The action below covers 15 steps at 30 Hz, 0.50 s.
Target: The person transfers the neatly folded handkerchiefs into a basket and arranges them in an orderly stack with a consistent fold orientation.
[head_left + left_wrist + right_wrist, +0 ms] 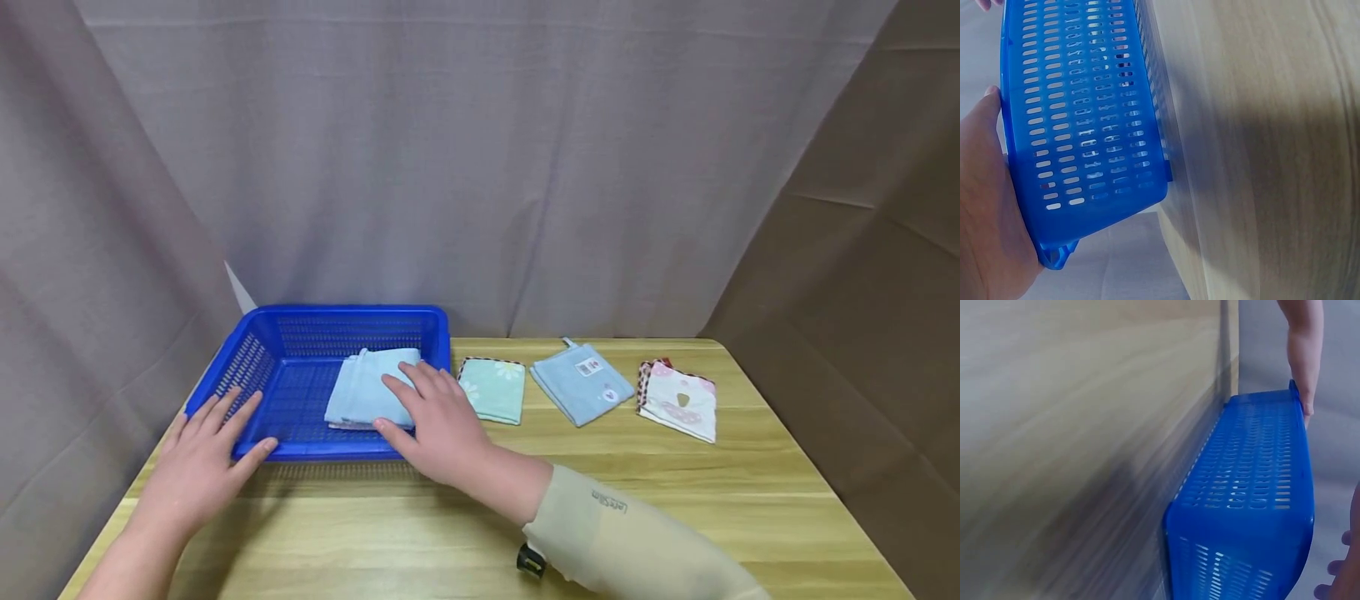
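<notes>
A blue plastic basket (345, 311) with slotted sides stands at the left of the table. Inside it, toward the right, lies a folded light blue cloth (363, 387). My right hand (446, 429) is over the basket's right front, its spread fingers overlapping the cloth's right side in the head view. At the basket's front left corner, my left hand (197, 471) rests on the rim with its fingers extended. The left wrist view has that hand (988, 206) along the basket's upper edge. In the right wrist view, only some fingertips (1335, 569) of my right hand show beside the basket (1241, 456).
Right of the basket lie a folded green cloth (495, 392) with white flowers, a folded blue cloth (577, 387) with a label, and a folded white and pink cloth (681, 402) with checked edging. Behind the wooden table (360, 533) hangs a grey curtain (480, 167).
</notes>
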Motion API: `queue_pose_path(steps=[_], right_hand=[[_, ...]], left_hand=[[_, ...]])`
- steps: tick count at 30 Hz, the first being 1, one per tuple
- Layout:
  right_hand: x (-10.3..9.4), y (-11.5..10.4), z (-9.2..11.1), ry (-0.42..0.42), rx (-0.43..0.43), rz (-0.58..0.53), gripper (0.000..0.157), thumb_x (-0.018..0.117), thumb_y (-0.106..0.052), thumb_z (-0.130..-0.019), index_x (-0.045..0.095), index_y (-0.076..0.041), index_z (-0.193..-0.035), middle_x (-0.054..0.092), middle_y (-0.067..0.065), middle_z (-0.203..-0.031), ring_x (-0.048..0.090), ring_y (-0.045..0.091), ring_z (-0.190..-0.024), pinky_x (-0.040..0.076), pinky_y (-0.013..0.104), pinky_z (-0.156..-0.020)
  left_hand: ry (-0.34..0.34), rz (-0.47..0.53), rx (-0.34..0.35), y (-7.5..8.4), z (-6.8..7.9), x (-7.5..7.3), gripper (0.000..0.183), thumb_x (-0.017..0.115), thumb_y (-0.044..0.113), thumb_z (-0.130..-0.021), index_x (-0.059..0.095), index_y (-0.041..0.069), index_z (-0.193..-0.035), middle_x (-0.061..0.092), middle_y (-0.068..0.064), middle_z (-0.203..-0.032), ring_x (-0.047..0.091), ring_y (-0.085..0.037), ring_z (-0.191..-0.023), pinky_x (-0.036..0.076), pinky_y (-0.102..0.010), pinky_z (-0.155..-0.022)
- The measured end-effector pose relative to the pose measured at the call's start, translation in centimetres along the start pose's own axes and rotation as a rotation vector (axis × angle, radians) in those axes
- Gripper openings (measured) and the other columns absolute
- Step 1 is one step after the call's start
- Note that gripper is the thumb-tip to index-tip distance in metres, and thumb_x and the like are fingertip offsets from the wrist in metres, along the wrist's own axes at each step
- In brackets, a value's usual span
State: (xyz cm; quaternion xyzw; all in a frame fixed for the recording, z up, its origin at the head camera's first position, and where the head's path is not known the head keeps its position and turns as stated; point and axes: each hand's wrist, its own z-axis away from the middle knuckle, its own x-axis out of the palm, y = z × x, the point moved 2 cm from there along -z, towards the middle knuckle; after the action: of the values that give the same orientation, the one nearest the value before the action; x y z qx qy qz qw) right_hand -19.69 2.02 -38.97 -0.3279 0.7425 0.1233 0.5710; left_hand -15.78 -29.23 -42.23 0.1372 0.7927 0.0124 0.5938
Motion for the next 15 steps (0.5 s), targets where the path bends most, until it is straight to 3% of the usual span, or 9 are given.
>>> queue_pose_path(steps=[7,15], right_hand=[[-0.5,1.0,2.3,0.046,-0.076,0.023,0.063,0.031,-0.06,-0.102,0.04,-0.024,-0.152,0.034,0.005,-0.159,0.026,0.029,-0.148,0.021,0.052,-0.119],[-0.7,2.9,4.5,0.056,-0.07,0.004,0.062,0.034,-0.059,-0.102,0.042,-0.022,-0.152,0.034,0.005,-0.159,0.025,0.027,-0.148,0.019,0.048,-0.12]], left_hand=[[-0.012,-0.011,-0.003,0.0,0.0,0.0,0.07,0.05,0.055,-0.099,0.035,0.014,-0.154,0.034,-0.029,-0.152,0.027,-0.054,-0.136,0.003,-0.068,-0.114],[-0.016,-0.013,-0.009,0.1,0.1,-0.1,0.07,0.05,0.055,-0.099,0.037,0.013,-0.153,0.034,-0.03,-0.151,0.028,-0.054,-0.136,0.002,-0.069,-0.113]])
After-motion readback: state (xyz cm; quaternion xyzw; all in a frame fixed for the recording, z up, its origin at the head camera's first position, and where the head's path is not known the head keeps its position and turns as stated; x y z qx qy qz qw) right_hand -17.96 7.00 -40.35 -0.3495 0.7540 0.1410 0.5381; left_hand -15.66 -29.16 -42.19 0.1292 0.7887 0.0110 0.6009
